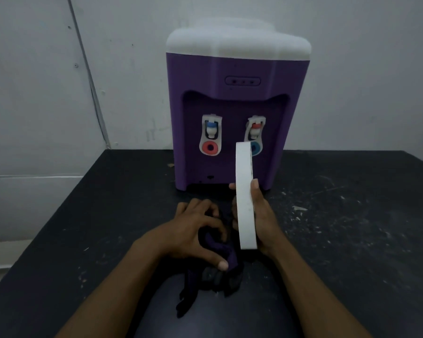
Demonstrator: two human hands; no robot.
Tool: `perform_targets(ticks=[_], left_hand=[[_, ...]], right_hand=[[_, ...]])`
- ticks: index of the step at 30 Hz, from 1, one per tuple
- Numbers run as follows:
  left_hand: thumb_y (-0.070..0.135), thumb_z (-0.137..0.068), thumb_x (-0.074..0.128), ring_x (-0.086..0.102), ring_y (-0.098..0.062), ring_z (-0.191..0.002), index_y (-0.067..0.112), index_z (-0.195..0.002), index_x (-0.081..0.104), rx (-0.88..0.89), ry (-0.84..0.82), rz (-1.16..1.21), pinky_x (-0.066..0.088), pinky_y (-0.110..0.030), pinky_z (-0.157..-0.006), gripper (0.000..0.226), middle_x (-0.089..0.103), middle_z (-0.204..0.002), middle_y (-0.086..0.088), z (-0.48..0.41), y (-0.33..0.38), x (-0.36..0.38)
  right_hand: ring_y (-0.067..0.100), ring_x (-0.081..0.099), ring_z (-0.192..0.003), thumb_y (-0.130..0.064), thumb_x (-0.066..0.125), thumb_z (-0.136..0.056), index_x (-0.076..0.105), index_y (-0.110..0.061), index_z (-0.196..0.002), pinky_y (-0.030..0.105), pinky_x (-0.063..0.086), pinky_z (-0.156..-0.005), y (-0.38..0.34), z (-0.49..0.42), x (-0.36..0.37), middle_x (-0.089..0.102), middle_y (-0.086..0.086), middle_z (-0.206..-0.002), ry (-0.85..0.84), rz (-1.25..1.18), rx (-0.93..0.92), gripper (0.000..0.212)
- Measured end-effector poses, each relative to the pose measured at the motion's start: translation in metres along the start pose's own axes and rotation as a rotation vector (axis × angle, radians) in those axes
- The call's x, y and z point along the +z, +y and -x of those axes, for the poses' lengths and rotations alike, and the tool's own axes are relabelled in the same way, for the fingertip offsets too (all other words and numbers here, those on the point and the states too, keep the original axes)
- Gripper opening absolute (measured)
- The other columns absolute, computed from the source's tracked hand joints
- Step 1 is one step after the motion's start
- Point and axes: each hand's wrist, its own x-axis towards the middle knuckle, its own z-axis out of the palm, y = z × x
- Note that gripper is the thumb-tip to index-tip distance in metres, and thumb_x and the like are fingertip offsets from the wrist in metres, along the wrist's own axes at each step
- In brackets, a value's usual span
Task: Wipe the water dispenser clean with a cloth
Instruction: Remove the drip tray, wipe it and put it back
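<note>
A purple water dispenser [230, 76] stands at the back of a dark table [352, 215]. In front of it, the left hand [195, 230] clutches a dark cloth [231, 256]. The right hand [263, 215] grips a white tray [244, 198] held on edge.

matt purple plastic dispenser [232, 76], smooth white plastic tray [245, 196], soft dark cloth [220, 259], scuffed black tabletop [352, 215].

Black table [83, 215] carrying the water dispenser [232, 69].
On my feed the dispenser stands upright at the table's far edge, base flat on the dark top. White flecks [299, 208] lie scattered over the right half, and a small pale scrap [170, 165] sits near the dispenser's left side.
</note>
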Motion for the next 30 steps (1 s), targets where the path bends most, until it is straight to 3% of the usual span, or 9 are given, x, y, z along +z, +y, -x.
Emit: perform_targets(ticks=[4, 9, 12, 15, 18, 21, 24, 26, 30], left_hand=[[0.074, -0.072, 0.074, 0.031, -0.010, -0.127, 0.055, -0.105, 0.071, 0.069, 0.048, 0.019, 0.021, -0.026, -0.109, 0.038, 0.035, -0.128, 0.024, -0.001, 0.003, -0.002], [0.046, -0.094, 0.070, 0.051, -0.010, -0.116, 0.036, -0.099, 0.073, 0.106, 0.030, 0.179, 0.032, -0.036, -0.107, 0.012, 0.058, -0.114, 0.021, 0.000, 0.012, -0.007], [0.030, -0.104, 0.058, 0.062, -0.002, -0.085, 0.024, -0.104, 0.062, 0.045, 0.050, 0.382, 0.046, -0.022, -0.083, 0.008, 0.067, -0.090, 0.020, 0.002, 0.020, -0.013], [0.033, -0.108, 0.046, 0.043, -0.003, -0.062, 0.021, -0.103, 0.052, 0.000, 0.181, 0.447, 0.039, -0.026, -0.061, 0.013, 0.052, -0.068, 0.014, 0.003, 0.023, -0.015], [0.036, -0.107, 0.044, 0.044, -0.018, -0.067, 0.020, -0.108, 0.049, -0.017, 0.328, 0.522, 0.043, -0.045, -0.064, 0.017, 0.048, -0.073, -0.004, 0.001, 0.024, -0.020], [0.029, -0.100, 0.056, 0.063, -0.005, -0.081, 0.020, -0.119, 0.049, -0.027, 0.323, 0.704, 0.051, -0.024, -0.076, 0.022, 0.064, -0.085, 0.011, 0.000, 0.029, -0.030], [0.022, -0.093, 0.070, 0.066, -0.005, -0.107, 0.027, -0.130, 0.049, 0.004, 0.340, 0.652, 0.053, -0.020, -0.088, 0.043, 0.066, -0.110, 0.016, -0.005, 0.035, -0.034], [0.020, -0.091, 0.074, 0.062, -0.003, -0.117, 0.028, -0.131, 0.049, 0.024, 0.405, 0.563, 0.051, -0.019, -0.096, 0.047, 0.063, -0.119, 0.020, -0.012, 0.037, -0.035], [0.024, -0.085, 0.081, 0.059, 0.003, -0.119, 0.032, -0.126, 0.050, 0.011, 0.510, 0.472, 0.047, -0.013, -0.100, 0.052, 0.063, -0.126, 0.016, -0.030, 0.042, -0.038]], right_hand=[[0.010, 0.053, -0.045, -0.078, 0.044, -0.082, 0.069, -0.015, -0.115, 0.024, 0.042, -0.043, 0.002, -0.002, -0.003, 0.056, -0.003, -0.059, -0.023, -0.076, 0.028, 0.075], [0.010, 0.052, -0.052, -0.086, 0.048, -0.080, 0.075, -0.023, -0.108, 0.031, 0.039, -0.055, 0.011, -0.009, -0.005, 0.054, -0.004, -0.063, -0.005, 0.020, 0.031, 0.075], [0.010, 0.053, -0.053, -0.086, 0.050, -0.080, 0.076, -0.021, -0.106, 0.033, 0.039, -0.057, 0.011, -0.010, -0.006, 0.054, -0.004, -0.061, -0.007, 0.018, 0.041, 0.075], [0.008, 0.056, -0.054, -0.079, 0.047, -0.088, 0.073, -0.016, -0.108, 0.028, 0.043, -0.055, 0.010, -0.008, -0.004, 0.059, -0.005, -0.062, -0.011, -0.019, 0.049, 0.071], [0.008, 0.057, -0.057, -0.078, 0.046, -0.090, 0.074, -0.018, -0.105, 0.026, 0.044, -0.056, 0.009, -0.006, -0.002, 0.060, -0.004, -0.066, -0.002, -0.011, 0.059, 0.067], [0.018, 0.063, -0.068, -0.081, 0.049, -0.085, 0.073, -0.016, -0.109, 0.034, 0.051, -0.065, 0.006, -0.004, 0.000, 0.065, 0.004, -0.075, -0.015, -0.020, 0.077, 0.074], [0.042, 0.065, -0.098, -0.084, 0.050, -0.083, 0.072, -0.014, -0.116, 0.050, 0.055, -0.091, 0.005, -0.003, 0.002, 0.069, 0.024, -0.104, 0.008, -0.046, 0.100, 0.080], [0.040, 0.068, -0.111, -0.079, 0.045, -0.089, 0.070, -0.016, -0.126, 0.053, 0.054, -0.101, 0.004, -0.002, 0.003, 0.072, 0.023, -0.116, 0.029, -0.064, 0.138, 0.078], [0.024, 0.076, -0.100, -0.067, 0.032, -0.099, 0.066, -0.025, -0.131, 0.036, 0.062, -0.080, 0.005, 0.001, 0.004, 0.078, 0.009, -0.108, 0.014, -0.075, 0.163, 0.063]])
